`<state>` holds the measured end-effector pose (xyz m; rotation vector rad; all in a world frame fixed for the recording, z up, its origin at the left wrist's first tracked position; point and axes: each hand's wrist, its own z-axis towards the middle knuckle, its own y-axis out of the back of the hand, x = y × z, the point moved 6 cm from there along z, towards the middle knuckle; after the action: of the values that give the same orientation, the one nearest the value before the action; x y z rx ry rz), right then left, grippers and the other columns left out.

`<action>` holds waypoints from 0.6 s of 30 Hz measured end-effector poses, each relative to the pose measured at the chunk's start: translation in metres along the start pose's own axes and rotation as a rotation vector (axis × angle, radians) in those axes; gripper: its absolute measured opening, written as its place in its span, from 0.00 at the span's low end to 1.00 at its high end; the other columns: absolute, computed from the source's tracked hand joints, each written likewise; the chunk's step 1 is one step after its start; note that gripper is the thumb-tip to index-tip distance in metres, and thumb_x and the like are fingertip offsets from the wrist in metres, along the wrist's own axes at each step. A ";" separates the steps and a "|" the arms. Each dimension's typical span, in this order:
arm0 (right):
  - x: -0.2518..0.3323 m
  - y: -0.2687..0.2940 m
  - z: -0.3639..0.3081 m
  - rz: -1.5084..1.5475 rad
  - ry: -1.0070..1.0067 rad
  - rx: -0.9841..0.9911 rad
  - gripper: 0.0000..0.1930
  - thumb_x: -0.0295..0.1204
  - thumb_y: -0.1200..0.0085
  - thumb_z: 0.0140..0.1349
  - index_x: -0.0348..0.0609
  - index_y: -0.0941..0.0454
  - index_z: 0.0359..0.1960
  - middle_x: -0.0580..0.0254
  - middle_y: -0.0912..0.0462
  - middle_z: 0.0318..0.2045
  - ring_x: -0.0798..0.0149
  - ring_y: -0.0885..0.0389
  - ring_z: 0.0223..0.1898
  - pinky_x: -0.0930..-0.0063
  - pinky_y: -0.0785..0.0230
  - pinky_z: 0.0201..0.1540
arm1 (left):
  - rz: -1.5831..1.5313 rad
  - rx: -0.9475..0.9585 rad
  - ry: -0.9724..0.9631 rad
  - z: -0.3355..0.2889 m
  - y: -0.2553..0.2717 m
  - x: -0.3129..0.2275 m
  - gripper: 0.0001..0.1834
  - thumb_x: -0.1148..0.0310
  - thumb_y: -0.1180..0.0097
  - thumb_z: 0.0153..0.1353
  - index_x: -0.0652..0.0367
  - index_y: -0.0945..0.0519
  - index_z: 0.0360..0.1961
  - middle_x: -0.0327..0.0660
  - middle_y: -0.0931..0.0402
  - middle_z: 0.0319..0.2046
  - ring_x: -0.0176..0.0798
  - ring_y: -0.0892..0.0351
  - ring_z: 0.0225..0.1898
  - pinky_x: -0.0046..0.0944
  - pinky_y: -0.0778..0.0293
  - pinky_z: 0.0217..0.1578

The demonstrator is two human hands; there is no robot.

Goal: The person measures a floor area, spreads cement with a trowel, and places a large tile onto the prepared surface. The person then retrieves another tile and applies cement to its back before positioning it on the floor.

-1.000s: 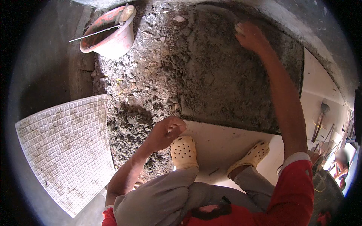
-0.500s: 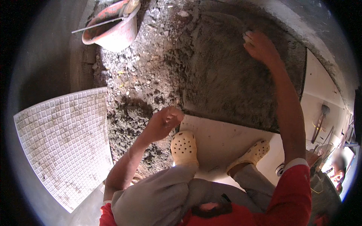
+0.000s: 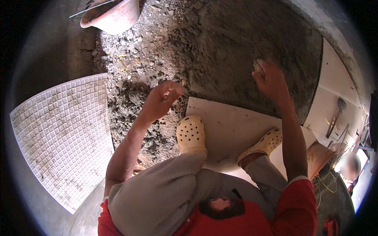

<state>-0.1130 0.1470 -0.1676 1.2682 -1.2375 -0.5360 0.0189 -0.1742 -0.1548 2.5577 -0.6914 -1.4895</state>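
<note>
My left hand (image 3: 165, 98) hovers over the crumbly soil at the left edge of the mortar, its fingers curled in; whatever they may hold is too small to make out. Farther right, my right hand (image 3: 271, 78) is bent over the dark mortar bed (image 3: 224, 70), fingers drawn together. Something pale shows at its fingertips, but I cannot tell if it is a held thing or dust. The mortar looks spread and fairly smooth. Along its near side lies a white floor tile (image 3: 228, 129), with my feet in cream clogs (image 3: 191, 133) on it.
A large tile (image 3: 63, 137), its gridded face up, leans at the left. Beyond the loose rubble (image 3: 130, 51) stands a reddish-white bucket (image 3: 114, 17) with a thin stick across it. At the right, a trowel-like tool (image 3: 336, 116) lies on white tiles. A person (image 3: 349, 167) is at the far right.
My right hand has come nearer over the mortar, toward my body. The left hand stays curled above the soil. The view has tilted, so the bucket sits higher and is partly cut off.
</note>
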 end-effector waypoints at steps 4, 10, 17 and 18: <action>0.005 -0.007 -0.022 0.084 -0.094 -0.092 0.14 0.34 0.45 0.62 0.36 0.23 0.44 0.43 0.22 0.35 0.44 0.22 0.40 0.54 0.29 0.41 | 0.031 -0.036 -0.002 0.006 0.002 0.000 0.18 0.55 0.49 0.70 0.60 0.21 0.45 0.43 0.19 0.40 0.39 0.20 0.46 0.43 0.25 0.49; 0.064 -0.059 -0.062 0.117 -0.175 -0.064 0.16 0.34 0.44 0.62 0.34 0.23 0.45 0.40 0.21 0.38 0.42 0.22 0.44 0.53 0.29 0.44 | -0.067 -0.130 0.005 0.023 0.012 -0.004 0.21 0.52 0.51 0.70 0.62 0.21 0.45 0.43 0.20 0.37 0.38 0.20 0.43 0.41 0.25 0.47; 0.056 -0.028 -0.013 0.123 -0.092 -0.223 0.23 0.38 0.45 0.63 0.30 0.25 0.51 0.38 0.21 0.42 0.41 0.21 0.46 0.52 0.28 0.48 | -0.159 -0.163 0.004 0.027 0.012 -0.011 0.21 0.52 0.52 0.71 0.62 0.21 0.43 0.40 0.20 0.35 0.34 0.22 0.41 0.39 0.26 0.46; 0.053 -0.021 0.004 0.056 -0.019 -0.271 0.23 0.39 0.45 0.63 0.31 0.25 0.51 0.38 0.21 0.42 0.42 0.21 0.46 0.52 0.27 0.48 | -0.178 -0.152 0.013 0.027 0.010 -0.011 0.21 0.52 0.52 0.71 0.62 0.21 0.43 0.40 0.20 0.35 0.34 0.22 0.40 0.38 0.26 0.46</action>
<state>-0.0930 0.0932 -0.1665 1.0000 -1.1691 -0.6529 -0.0121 -0.1749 -0.1571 2.5663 -0.3410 -1.5095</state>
